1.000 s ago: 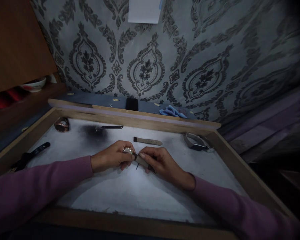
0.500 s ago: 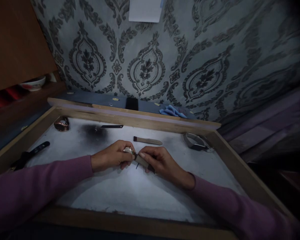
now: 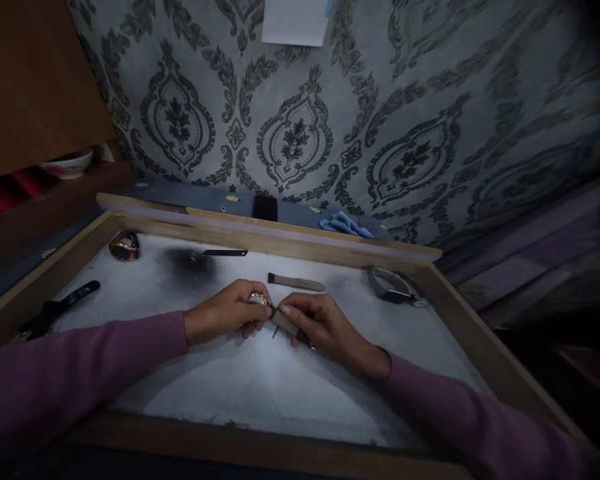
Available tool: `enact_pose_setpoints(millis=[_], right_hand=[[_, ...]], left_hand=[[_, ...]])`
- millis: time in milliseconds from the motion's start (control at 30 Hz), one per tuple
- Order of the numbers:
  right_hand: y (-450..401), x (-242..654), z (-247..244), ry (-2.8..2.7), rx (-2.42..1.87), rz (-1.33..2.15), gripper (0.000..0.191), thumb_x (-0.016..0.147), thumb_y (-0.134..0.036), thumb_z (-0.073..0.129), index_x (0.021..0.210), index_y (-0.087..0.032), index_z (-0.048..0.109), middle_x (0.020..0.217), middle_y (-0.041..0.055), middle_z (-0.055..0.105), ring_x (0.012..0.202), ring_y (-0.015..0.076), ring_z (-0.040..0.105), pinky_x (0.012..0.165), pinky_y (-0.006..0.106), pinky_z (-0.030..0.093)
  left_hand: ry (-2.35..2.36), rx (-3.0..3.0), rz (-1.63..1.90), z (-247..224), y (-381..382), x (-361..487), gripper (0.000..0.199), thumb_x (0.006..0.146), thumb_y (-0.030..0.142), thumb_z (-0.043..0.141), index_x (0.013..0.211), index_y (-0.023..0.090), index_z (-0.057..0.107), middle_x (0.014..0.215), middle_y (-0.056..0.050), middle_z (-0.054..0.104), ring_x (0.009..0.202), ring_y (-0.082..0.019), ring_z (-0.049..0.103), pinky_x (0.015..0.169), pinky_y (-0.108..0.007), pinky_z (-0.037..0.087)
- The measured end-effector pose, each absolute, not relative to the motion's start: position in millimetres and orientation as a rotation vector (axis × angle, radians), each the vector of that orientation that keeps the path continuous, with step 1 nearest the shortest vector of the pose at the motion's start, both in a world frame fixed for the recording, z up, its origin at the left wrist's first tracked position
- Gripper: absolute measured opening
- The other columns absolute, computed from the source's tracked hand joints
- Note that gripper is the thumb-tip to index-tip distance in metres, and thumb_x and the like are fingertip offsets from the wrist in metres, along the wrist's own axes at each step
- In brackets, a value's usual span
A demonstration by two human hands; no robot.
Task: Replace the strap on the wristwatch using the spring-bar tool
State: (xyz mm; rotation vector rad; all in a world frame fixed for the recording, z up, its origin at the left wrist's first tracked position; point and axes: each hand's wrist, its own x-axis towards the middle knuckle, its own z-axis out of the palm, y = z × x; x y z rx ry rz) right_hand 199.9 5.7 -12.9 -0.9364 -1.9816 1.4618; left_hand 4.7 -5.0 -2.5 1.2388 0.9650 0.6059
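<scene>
My left hand (image 3: 234,309) grips a round, shiny watch case (image 3: 257,299) between thumb and fingers. A watch strap (image 3: 286,325) with a beige underside and dark ends is pinched in my right hand (image 3: 321,322). The strap's upper end meets the edge of the case; whether the two are joined I cannot tell. A thin dark pin-like piece (image 3: 275,332) shows below the strap, on or just above the white surface. Just beyond my hands lies a second strap piece (image 3: 297,283), beige with a row of holes.
A wooden-rimmed tray (image 3: 280,230) surrounds the work. Inside are a rose-gold watch (image 3: 124,247), a black strap (image 3: 70,301), a dark flat blade (image 3: 225,253) and a grey-banded watch (image 3: 393,285). Behind the rim lie a blue cloth (image 3: 347,224) and a black flat object (image 3: 265,208).
The view has shifted very slightly. The watch case looks tilted a little differently in my left hand; both hands keep their hold in nearly the same place.
</scene>
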Motion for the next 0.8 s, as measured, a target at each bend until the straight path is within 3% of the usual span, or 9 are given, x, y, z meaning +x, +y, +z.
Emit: enact_pose_setpoints(millis=[467, 800], right_hand=[[4.8, 198.5, -13.5, -1.865, -1.021, 1.594, 0.038, 0.089, -0.050, 0.054, 0.079, -0.013, 0.059, 0.063, 0.0005, 0.061, 0.042, 0.0060, 0.050, 0.037, 0.017, 0.032], [5.1, 199.1, -13.5, -1.890, -1.013, 1.575, 0.036, 0.090, -0.046, 0.053, 0.080, -0.013, 0.060, 0.060, 0.0000, 0.061, 0.041, 0.0052, 0.049, 0.037, 0.017, 0.033]], left_hand=[[0.998, 1.202, 0.622, -1.4, -4.9, 6.0, 0.009, 0.070, 0.023, 0.055, 0.071, 0.018, 0.048, 0.047, 0.008, 0.050, 0.038, -0.007, 0.042, 0.038, -0.018, 0.027], [1.017, 1.192, 0.613, -1.3, -4.4, 5.9, 0.005, 0.073, 0.019, 0.053, 0.071, 0.018, 0.049, 0.047, 0.007, 0.050, 0.038, -0.006, 0.041, 0.038, -0.019, 0.027]])
